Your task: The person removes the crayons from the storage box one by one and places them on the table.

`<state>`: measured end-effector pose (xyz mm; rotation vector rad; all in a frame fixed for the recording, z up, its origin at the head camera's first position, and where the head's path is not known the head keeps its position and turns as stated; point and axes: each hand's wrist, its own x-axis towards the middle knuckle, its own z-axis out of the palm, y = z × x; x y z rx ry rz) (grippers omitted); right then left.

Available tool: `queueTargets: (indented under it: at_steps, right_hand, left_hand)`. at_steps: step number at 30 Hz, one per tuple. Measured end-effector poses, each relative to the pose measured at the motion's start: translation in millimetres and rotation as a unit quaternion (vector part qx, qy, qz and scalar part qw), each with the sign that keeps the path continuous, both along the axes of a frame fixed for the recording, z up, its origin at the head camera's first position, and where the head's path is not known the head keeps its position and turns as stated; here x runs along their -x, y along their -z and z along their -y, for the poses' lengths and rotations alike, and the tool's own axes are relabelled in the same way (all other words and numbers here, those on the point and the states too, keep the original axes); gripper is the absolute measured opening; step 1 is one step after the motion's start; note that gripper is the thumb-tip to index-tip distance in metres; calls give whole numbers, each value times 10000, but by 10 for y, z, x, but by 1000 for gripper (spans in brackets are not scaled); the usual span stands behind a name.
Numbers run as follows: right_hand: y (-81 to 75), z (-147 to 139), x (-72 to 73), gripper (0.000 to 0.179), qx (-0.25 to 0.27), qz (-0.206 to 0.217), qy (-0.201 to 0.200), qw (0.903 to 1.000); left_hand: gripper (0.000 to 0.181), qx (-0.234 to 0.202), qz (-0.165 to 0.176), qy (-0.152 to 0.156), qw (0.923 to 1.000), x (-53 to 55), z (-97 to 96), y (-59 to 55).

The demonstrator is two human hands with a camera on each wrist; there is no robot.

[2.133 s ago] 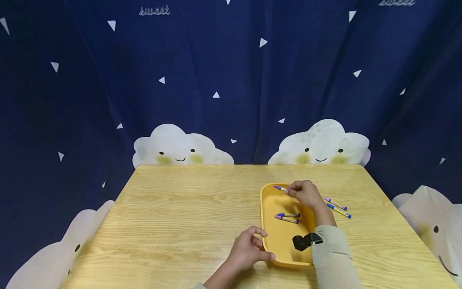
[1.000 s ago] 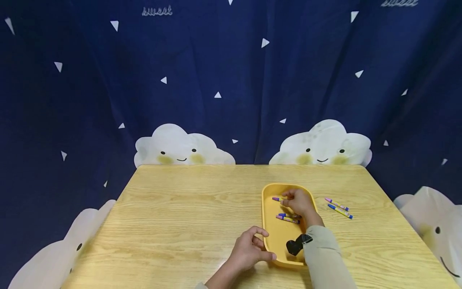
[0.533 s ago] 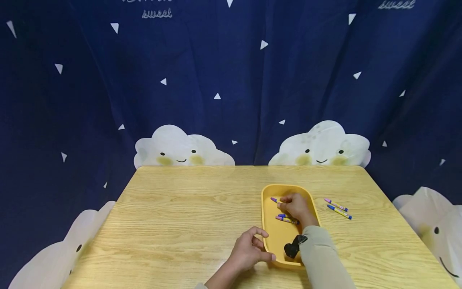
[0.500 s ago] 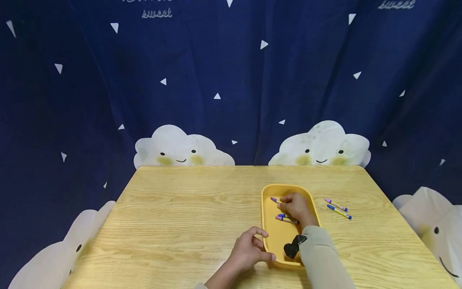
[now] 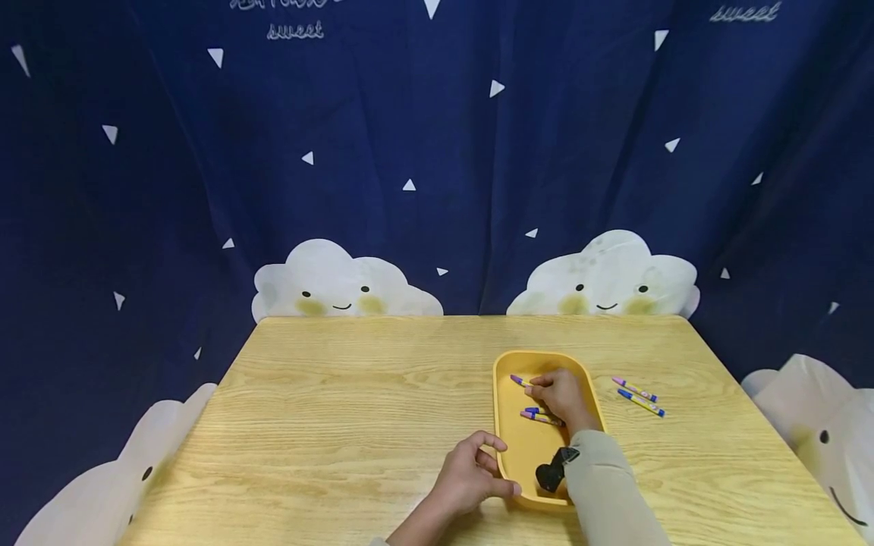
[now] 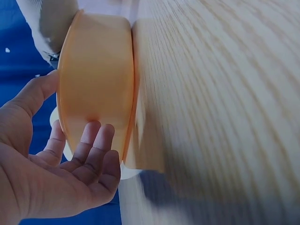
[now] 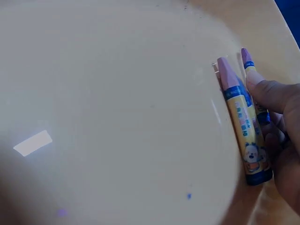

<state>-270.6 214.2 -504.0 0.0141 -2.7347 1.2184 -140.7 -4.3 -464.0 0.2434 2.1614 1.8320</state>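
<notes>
My right hand (image 5: 563, 398) is inside the yellow tray (image 5: 524, 453), pinching a purple-tipped crayon (image 5: 518, 380) near the far end of the tray floor. Just below that hand lie a pink-tipped crayon (image 5: 536, 416) and a blue-tipped crayon (image 5: 535, 410), side by side; the hand partly hides them. In the right wrist view the pink-tipped crayon (image 7: 243, 129) is close, with the thumb on the purple one (image 7: 246, 56) behind it. My left hand (image 5: 466, 476) grips the tray's near-left corner. Its fingertips touch the outer tray wall (image 6: 96, 70) in the left wrist view.
Right of the tray, a pink-tipped crayon (image 5: 635, 390) and a blue-tipped crayon (image 5: 640, 403) lie on the wooden table (image 5: 341, 402). A dark blue curtain (image 5: 382, 114) with white clouds hangs behind the table. A black wrist camera (image 5: 554, 472) overhangs the tray.
My right hand has come down from above the tray's far rim to its floor, bringing the purple-tipped crayon with it. The left hand has stayed at the corner.
</notes>
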Motion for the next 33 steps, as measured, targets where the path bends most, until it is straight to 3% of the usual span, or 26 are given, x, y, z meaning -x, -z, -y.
queueTargets:
  at_steps: [8, 23, 33]
  right_hand:
    - [-128, -25, -29, 15, 297, 434, -163, 9985]
    - [-564, -76, -73, 13, 240, 267, -513, 9980]
    - [-695, -114, -114, 13, 169, 433, -665, 9967]
  left_hand:
    - [49, 4, -7, 24, 10000, -13, -5, -6]
    - [51, 113, -80, -51, 9999, -10, 13, 25]
    - [50, 117, -115, -73, 9998, -10, 5, 23]
